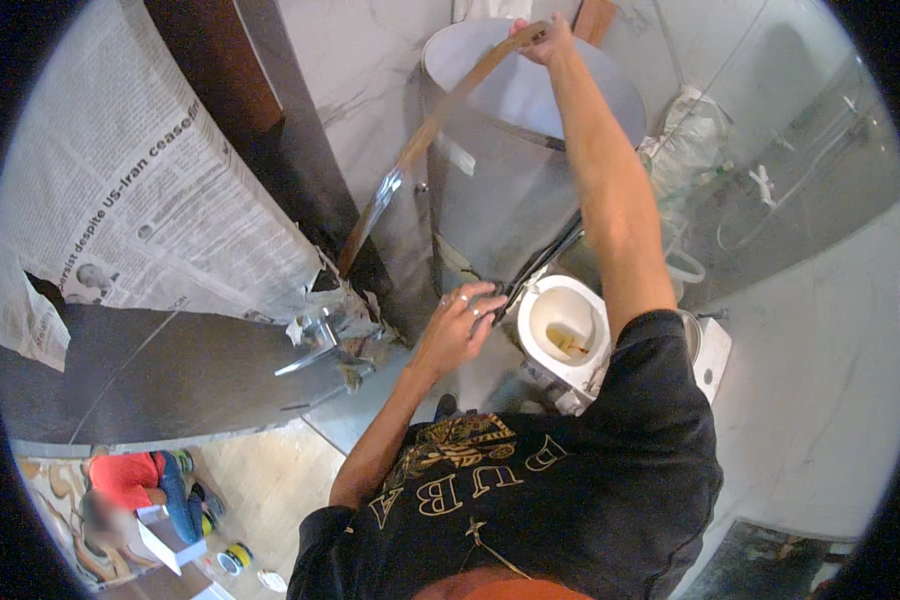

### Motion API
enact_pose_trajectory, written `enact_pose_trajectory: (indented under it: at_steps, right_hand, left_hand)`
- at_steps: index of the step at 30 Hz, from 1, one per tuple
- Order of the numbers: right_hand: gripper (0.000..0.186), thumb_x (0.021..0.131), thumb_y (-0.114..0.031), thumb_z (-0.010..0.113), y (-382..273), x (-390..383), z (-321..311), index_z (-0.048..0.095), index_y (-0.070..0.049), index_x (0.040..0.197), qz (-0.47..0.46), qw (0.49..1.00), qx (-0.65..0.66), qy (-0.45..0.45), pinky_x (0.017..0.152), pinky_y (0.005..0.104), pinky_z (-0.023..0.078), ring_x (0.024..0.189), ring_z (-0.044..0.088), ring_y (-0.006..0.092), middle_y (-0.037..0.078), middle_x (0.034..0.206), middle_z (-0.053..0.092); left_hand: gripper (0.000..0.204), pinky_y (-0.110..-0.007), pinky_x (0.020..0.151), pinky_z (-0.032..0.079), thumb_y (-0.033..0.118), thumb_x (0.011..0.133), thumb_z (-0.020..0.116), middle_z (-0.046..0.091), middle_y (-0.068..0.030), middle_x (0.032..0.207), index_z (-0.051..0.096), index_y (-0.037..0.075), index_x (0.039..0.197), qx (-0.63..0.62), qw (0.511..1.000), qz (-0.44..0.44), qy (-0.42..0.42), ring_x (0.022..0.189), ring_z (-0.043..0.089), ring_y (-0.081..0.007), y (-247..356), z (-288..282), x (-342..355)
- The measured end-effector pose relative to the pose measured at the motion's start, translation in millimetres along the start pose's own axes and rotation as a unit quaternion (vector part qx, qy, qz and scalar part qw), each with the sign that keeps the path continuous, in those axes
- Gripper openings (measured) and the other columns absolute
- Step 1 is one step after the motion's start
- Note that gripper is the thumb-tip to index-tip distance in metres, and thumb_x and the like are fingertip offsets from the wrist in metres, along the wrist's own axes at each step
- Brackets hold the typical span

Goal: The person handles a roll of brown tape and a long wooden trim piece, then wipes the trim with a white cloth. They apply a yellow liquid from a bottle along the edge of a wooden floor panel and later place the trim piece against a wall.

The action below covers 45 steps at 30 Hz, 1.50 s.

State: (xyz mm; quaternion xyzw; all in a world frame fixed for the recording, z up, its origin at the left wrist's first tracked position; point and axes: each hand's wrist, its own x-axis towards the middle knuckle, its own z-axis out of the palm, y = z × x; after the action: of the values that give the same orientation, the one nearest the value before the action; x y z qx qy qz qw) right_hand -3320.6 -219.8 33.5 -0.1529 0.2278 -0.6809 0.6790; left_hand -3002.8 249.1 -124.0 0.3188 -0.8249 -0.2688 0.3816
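Observation:
High up in the head view, my right hand grips the upper end of a long, narrow brown strip. The strip slants down to the left, shines partway along, and reaches a dark frame. Lower down, my left hand is bent with its fingertips on a dark, narrow thing, next to thin black strips. What it holds is too dark to make out. Behind both hands stands a grey panel, which looks curved here. The white toilet is just right of my left hand.
At left, a panel is covered in newspaper, torn at its lower end near a metal handle. Clear plastic hangs by the right wall. At lower left, a co-worker in a red shirt is beside a white box and a tub.

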Motion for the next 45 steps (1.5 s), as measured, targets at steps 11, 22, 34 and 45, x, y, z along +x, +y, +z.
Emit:
enact_pose_trajectory:
  at_steps: [11, 22, 34, 45]
  right_hand:
    - [0.076, 0.101, -0.061, 0.039, -38.3, -68.3, 29.0, 0.030, 0.003, 0.141, -0.109, 0.985, -0.115, 0.069, 0.078, 0.0458, 0.049, 0.093, 0.051, 0.0300, 0.019, 0.111, 0.048]
    - [0.077, 0.098, -0.068, 0.039, -85.7, -70.2, -9.2, 0.034, 0.004, 0.125, -0.098, 0.979, -0.138, 0.116, 0.063, 0.0379, 0.047, 0.077, 0.049, 0.0264, 0.018, 0.103, 0.047]
    - [0.072, 0.105, -0.058, 0.030, 27.5, -133.8, 27.8, 0.024, 0.004, 0.141, -0.176, 0.981, -0.065, 0.048, 0.060, 0.0366, 0.051, 0.078, 0.055, 0.0269, 0.023, 0.110, 0.054]
    - [0.086, 0.103, -0.063, 0.033, 39.3, -143.6, 5.5, 0.030, 0.013, 0.141, -0.152, 0.983, -0.093, 0.053, 0.085, 0.0467, 0.059, 0.105, 0.063, 0.0372, 0.028, 0.130, 0.054]
  left_hand:
    - [0.036, -0.047, 0.104, 0.044, 0.009, 0.088, 0.064, 0.054, -0.0131, 0.132, 0.064, 0.013, 0.124, -0.005, 0.993, 0.022, -0.112, 0.123, 0.054, -0.0347, 13.6, 34.2, -29.0]
    - [0.029, -0.047, 0.106, 0.044, 0.013, 0.091, 0.067, 0.059, -0.0138, 0.128, 0.067, 0.009, 0.120, -0.041, 0.982, 0.057, -0.174, 0.123, 0.055, -0.0340, 22.5, 43.7, -47.5]
    - [0.029, -0.046, 0.100, 0.047, 0.015, 0.088, 0.068, 0.063, -0.0126, 0.119, 0.069, 0.010, 0.117, -0.030, 0.966, 0.038, -0.254, 0.116, 0.059, -0.0334, -15.4, 51.3, -119.5]
    - [0.033, -0.048, 0.098, 0.049, 0.019, 0.087, 0.069, 0.065, -0.0150, 0.119, 0.069, 0.011, 0.119, -0.038, 0.952, 0.019, -0.302, 0.114, 0.060, -0.0362, -49.0, 59.7, -164.5]
